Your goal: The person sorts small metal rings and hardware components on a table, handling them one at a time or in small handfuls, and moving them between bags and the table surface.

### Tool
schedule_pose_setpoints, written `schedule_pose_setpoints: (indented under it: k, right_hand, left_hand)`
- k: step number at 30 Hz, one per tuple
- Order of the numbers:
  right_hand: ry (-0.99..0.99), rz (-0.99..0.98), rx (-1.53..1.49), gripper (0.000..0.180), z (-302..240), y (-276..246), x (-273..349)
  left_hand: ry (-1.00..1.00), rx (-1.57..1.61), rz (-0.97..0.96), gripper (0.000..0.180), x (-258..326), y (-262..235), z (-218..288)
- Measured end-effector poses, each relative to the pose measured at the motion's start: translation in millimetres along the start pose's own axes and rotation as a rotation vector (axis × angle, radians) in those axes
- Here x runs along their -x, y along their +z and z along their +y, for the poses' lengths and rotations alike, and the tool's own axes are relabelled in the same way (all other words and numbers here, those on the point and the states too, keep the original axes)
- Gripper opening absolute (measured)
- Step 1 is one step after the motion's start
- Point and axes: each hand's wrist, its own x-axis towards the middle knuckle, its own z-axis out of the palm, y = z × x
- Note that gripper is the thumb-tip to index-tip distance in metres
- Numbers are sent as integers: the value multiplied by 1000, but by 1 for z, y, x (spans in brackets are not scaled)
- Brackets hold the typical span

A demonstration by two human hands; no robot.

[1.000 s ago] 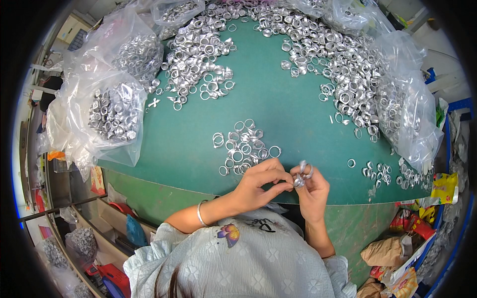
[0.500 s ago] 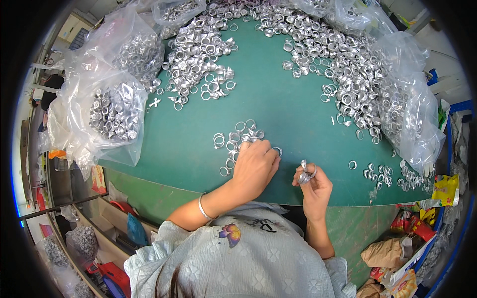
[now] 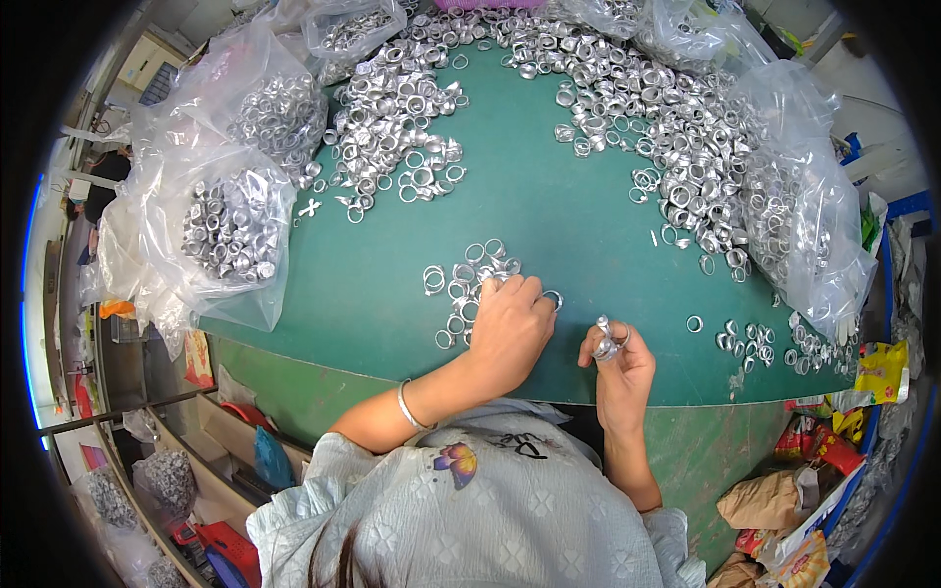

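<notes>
My left hand (image 3: 510, 328) lies palm down on a small scatter of silver metal rings (image 3: 466, 284) on the green table (image 3: 549, 216), its fingers spread over the rings. A thin bangle circles that wrist. My right hand (image 3: 619, 367) hovers at the table's near edge, pinching a small stack of silver rings (image 3: 605, 340) between thumb and fingers. The two hands are a short way apart.
Large heaps of silver rings (image 3: 627, 108) cover the far half of the table. Clear plastic bags of rings (image 3: 230, 220) sit at the left, and another bag (image 3: 804, 225) at the right. A few loose rings (image 3: 755, 338) lie to the right. Packets (image 3: 814, 461) crowd below the right edge.
My left hand has left the right hand and moved left onto the scatter of rings. The right hand keeps its stack, almost still.
</notes>
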Motion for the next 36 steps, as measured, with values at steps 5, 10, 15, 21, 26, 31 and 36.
schedule_pose_setpoints:
  k: [5, 10, 15, 21, 26, 31, 36]
  right_hand:
    - [5, 48, -92, 11, 0, 3, 0]
    - [7, -1, -112, 11, -2, 10, 3]
    - [-40, -31, -100, 11, -7, 13, 2]
    - [-106, -73, 162, 12, -15, 11, 3]
    - [-118, -41, 291, 11, -19, 11, 4]
    - [-174, -54, 338, 13, -19, 15, 4]
    - [-177, -134, 356, 15, -9, 7, 2]
  left_hand:
    - [-200, 803, -69, 12, -1, -23, 8]
    - [-97, 955, 9, 13, 10, -22, 19]
    - [-76, 1013, -9, 12, 14, -20, 17]
    - [-37, 1041, -24, 11, 15, -20, 17]
    - [-45, 983, -23, 15, 16, -24, 17]
    - [-49, 890, 35, 19, 18, -21, 19]
    - [140, 701, 102, 18, 21, -19, 11]
